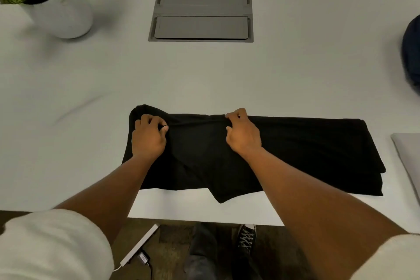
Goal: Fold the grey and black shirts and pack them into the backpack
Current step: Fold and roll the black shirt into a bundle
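With our left hand (148, 137) and right hand (243, 134) both pinching the far edge of the black shirt (295, 150), which lies half-folded near the table's (204, 75) front edge, an uneven pull could skew the fold or slide it off.

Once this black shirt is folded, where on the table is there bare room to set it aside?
Widest bare patch: left of the black shirt, below the potted plant. Another runs between the shirt's far edge and the cable hatch. The right is crowded: grey shirt at the edge, backpack beyond it.
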A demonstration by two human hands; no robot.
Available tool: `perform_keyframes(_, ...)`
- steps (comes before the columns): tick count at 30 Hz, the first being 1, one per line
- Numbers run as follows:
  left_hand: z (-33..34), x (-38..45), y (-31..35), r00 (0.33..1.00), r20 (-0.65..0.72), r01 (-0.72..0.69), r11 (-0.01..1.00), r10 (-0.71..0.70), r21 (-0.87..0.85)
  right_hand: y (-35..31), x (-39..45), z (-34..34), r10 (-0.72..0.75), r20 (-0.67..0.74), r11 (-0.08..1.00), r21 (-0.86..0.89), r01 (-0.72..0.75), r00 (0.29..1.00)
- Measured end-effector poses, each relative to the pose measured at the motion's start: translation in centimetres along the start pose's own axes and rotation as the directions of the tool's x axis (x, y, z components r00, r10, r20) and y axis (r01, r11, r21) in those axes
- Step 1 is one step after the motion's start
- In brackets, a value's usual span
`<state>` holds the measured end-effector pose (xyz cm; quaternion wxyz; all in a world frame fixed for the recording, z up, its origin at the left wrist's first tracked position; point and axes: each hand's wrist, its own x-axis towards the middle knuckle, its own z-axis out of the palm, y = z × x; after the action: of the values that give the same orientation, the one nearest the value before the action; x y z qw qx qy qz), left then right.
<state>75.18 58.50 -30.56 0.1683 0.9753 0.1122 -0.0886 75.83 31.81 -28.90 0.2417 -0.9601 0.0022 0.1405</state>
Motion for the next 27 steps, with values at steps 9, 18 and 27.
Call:
perform_keyframes(9, -1.7, 1.4, -1.2, 0.992, -0.002, -0.121, 0.977, 0.123, -0.178, 0.0, 3.0, -1.5, 0.042, 0.057, 0.99, -0.138, -0.034, 0.997)
perform_keyframes(18, -0.2, 0.5, 4.4, 0.959, -0.246, 0.104, 0.984, -0.138, -0.145, -0.2, 1.4, 1.2, -0.02, -0.277, 0.999, 0.02, 0.026, 0.961)
perform_keyframes(27, 9.2, -7.4, 12.4, 0.979, -0.115, -0.196, 0.935, 0.168, -0.295, 4.1, -2.4, 4.7, -0.132, -0.312, 0.988, -0.123, 0.098, 0.941)
